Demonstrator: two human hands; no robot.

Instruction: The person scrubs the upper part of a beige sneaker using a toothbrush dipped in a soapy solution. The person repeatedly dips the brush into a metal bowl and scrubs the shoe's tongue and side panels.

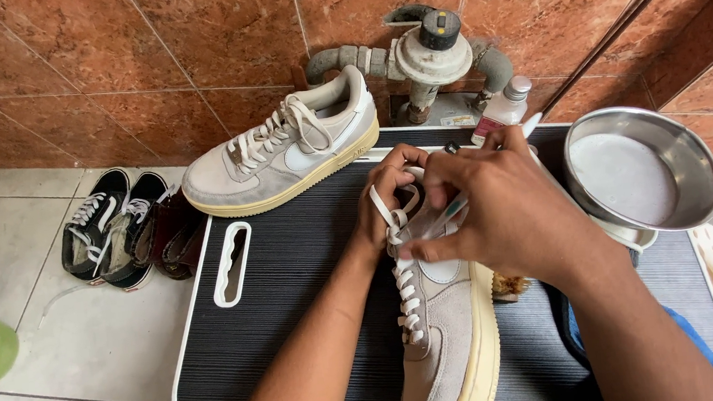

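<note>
Fingertips of both hands meet over the top of a grey suede sneaker (450, 338) that lies lengthwise on a black ribbed board (293, 266), toe toward the person and collar toward the wall. The shoe has a pale grey upper, a white side stripe, off-white laces (406, 295) threaded up the front and a yellowed cream sole along its right edge.

The left hand (391, 197) curls its fingers together around the uppermost part of the lacing, thumb and forefinger pinching a loose white lace end that loops down past the wrist. The right hand (503, 209) lies across the collar and side of the shoe, fingers pressed close together and bent, the tips closed on the lace near the top eyelets; the thumb rests against the grey side panel. So the sneaker's tongue and top eyelets sit directly under both sets of fingers, while the rest of the shoe stretches down between the two forearms.

Farther out, a matching grey sneaker (284, 155) stands on the board's far left corner, laced, against the reddish tiled wall (147, 64). A steel bowl (642, 171) sits at the right edge of the board, with a small white bottle (503, 110) behind the hands. On the tiled floor to the left lie black-and-white canvas shoes (105, 227).
</note>
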